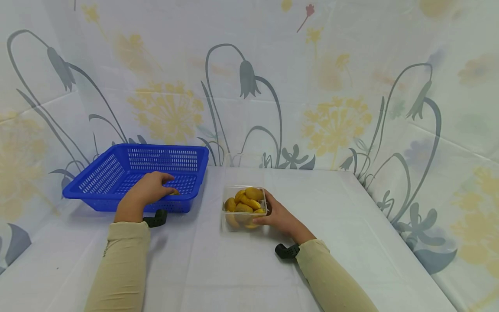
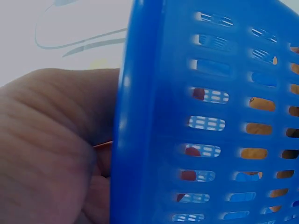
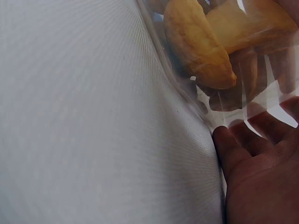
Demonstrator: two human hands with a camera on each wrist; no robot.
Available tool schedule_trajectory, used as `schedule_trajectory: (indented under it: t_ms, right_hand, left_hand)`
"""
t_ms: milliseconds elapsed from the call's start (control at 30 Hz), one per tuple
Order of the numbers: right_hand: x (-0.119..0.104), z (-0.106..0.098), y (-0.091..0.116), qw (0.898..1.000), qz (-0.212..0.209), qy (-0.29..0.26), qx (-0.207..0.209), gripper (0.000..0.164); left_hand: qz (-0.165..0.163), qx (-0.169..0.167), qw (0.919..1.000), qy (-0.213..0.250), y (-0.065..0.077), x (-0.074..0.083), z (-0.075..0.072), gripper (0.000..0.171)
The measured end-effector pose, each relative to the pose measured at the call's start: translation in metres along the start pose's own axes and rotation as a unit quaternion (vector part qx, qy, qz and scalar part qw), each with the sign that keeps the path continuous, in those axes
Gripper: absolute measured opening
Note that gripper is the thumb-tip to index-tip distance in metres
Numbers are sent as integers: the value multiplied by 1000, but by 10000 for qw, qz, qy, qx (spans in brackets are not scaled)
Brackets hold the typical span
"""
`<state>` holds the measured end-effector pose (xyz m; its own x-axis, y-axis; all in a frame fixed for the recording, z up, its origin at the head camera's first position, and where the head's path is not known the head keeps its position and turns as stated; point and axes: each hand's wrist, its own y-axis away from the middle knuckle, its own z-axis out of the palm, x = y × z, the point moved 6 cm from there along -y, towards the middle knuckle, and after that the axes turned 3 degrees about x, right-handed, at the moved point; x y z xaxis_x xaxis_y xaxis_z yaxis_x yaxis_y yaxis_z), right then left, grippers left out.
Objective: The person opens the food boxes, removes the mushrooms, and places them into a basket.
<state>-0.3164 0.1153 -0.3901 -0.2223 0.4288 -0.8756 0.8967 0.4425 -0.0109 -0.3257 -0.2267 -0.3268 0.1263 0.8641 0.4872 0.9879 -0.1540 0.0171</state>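
Left hand over near wall of blue perforated basket, thumb and forefinger apart beside yellow fruit-like piece inside; whether gripped, cannot tell. Right of basket, right hand clamped round clear plastic box of similar yellow pieces. Advisable: pinch firmly, clear basket rim, brace box

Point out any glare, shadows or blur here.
Head view: soft light, faint shadow on the white cloth beside the left sleeve; left wrist view: pale highlights on the blue basket; right wrist view: a bright glint on the clear container, the cloth's weave blurred towards the bottom.
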Motion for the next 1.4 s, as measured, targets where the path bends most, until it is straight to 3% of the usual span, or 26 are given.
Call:
schedule_trajectory:
  t_ms: [467,700,900,1100,1333,1400]
  right_hand:
    - [1,0,-1,9999,-5,116,-30,104]
    - [31,2,-16,10000,-79,-16,49,108]
    - [37,2,-18,9998,-99,-18,151,107]
    - [35,2,-19,9999,-74,21,92,107]
    - [1,0,-2,10000,-46,-54,-66,103]
    - [6,0,-5,10000,-19,-55,-74,104]
  left_hand:
    - [70,225,9997,115,0,10,-6,56]
    - [150,301,9992,230,0,19,-5,59]
    - [360,451,9982,168,1,32,-5,56]
    - [556,627,9965,-31,-2,42,-2,53]
    - [895,756,9929,-192,-4,60,2,50]
    - [969,769,9921,-214,-5,63,4,50]
